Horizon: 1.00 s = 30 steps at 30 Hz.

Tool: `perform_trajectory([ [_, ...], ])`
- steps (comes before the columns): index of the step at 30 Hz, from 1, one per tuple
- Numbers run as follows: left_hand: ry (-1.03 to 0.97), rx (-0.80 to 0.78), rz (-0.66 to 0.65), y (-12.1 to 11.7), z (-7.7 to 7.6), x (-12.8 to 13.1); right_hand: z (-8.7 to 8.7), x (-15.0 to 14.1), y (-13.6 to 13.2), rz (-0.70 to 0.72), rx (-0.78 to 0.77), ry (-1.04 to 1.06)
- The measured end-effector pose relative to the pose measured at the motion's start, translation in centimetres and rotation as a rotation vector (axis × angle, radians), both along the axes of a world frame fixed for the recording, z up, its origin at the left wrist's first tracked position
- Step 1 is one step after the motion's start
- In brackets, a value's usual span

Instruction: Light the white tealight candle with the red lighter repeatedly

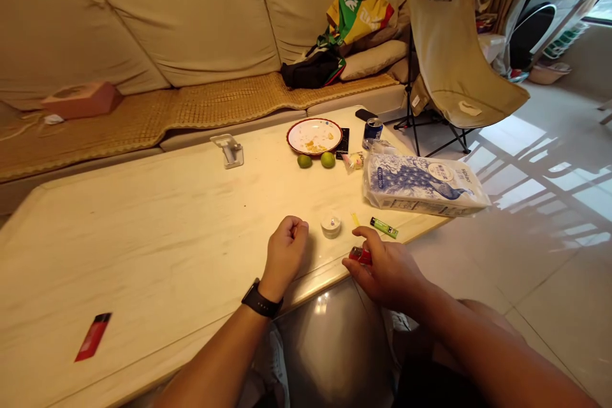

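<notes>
My right hand [386, 262] is closed around a red lighter [360, 255], its metal top pointing left, just past the table's front edge. My left hand [289, 243], with a black watch [262, 299] on the wrist, rests on the table as a loose fist; I see nothing in it. Between the hands stands a small tealight candle [331, 225] in a clear cup; whether it burns I cannot tell. Thin yellow pieces [355, 219] and a green lighter [384, 227] lie beyond the right hand. Another red lighter [93, 337] lies far left.
On the pale table [157, 223] are a phone stand [228, 152], a plate [306, 131] with food scraps, two green fruits [327, 160], a wrapped snack [354, 161], a can [373, 129] and a large tissue pack [423, 183]. A sofa [191, 32] and folding chair [459, 64] stand behind.
</notes>
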<state>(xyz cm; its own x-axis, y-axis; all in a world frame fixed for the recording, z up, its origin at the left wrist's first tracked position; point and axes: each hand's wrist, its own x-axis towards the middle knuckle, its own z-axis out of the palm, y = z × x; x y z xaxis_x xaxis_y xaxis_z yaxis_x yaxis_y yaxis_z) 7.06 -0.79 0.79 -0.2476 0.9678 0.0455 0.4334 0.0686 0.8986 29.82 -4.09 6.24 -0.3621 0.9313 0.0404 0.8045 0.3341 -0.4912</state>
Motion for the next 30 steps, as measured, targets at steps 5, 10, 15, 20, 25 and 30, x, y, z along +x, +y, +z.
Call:
perform_trajectory([
  [5,0.018,0.015,-0.009,0.0,0.1,0.0,-0.7,1.6,2.9,-0.077,-0.180,-0.336],
  [10,0.041,-0.024,-0.043,0.0,0.1,-0.1,-1.7,3.2,5.1,-0.142,-0.263,-0.477],
  [15,0.081,-0.051,-0.063,0.0,-0.1,-0.2,-2.1,3.3,5.0,-0.114,-0.264,-0.455],
  [20,0.099,-0.059,-0.087,-0.1,0.0,-0.2,-2.1,3.0,4.8,-0.100,-0.233,-0.405],
  [25,0.114,-0.055,-0.093,-0.1,0.0,-0.2,-1.9,2.6,4.8,-0.116,-0.209,-0.416],
  [30,0.124,-0.044,-0.088,0.0,0.1,-0.1,-1.5,1.9,4.9,-0.122,-0.176,-0.434],
])
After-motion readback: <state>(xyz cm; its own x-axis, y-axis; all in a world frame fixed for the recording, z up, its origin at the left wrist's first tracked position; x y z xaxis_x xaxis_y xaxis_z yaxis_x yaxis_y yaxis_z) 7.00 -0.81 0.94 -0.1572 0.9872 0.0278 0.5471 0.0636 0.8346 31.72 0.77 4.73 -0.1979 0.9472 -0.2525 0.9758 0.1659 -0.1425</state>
